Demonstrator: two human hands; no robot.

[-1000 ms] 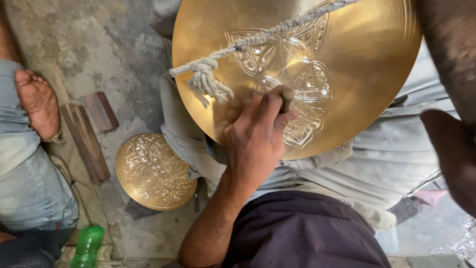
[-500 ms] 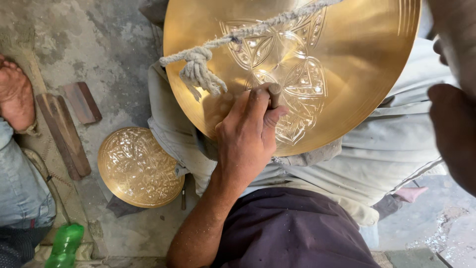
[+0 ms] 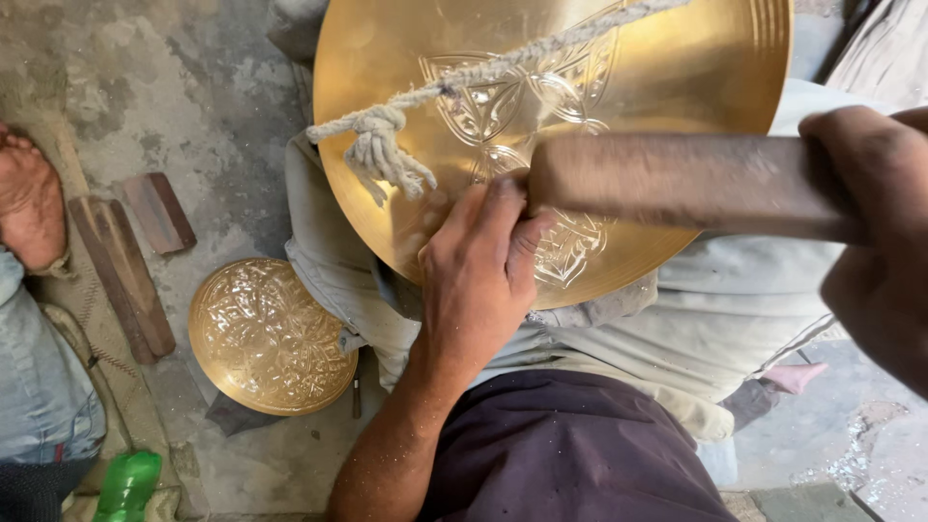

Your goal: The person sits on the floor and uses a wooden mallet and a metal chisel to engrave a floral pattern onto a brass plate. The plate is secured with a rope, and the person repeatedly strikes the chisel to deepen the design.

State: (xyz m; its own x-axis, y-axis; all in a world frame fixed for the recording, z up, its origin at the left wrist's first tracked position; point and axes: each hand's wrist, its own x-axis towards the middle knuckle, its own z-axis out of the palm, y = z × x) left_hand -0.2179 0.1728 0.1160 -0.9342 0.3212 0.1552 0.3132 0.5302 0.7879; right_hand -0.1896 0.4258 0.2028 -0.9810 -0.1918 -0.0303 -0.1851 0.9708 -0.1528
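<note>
1. The left hand [image 3: 478, 280] is pinched shut around something small pressed against the big round golden brass plate [image 3: 677, 58]. Whatever it grips is hidden under the fingers, so I honestly can't say what tool it is.
2. The right hand [image 3: 870, 232] is clenched around a thick brown wooden handle [image 3: 677, 184]. The handle is smeared with motion blur, its head end sits right over the left fingertips, and the hand itself is cut off by the right edge.
3. The brass plate rests tilted across the person's lap on pale grey trousers [image 3: 735, 309]. It's smooth and shiny with an engraved leafy pattern in the middle, and its top runs out of frame.
4. A frayed, knotted off-white rope [image 3: 387, 145] lies across the plate's face, rough and fuzzy at the knot.
5. Down on the stained concrete floor [image 3: 193, 97], a smaller round brass plate [image 3: 271, 333], embossed all over, sits just beside the knee.
6. Further left: two flat dark wooden pieces [image 3: 121, 271], another person's bare foot [image 3: 29, 198], and a green plastic bottle [image 3: 126, 483], partly cropped.
</note>
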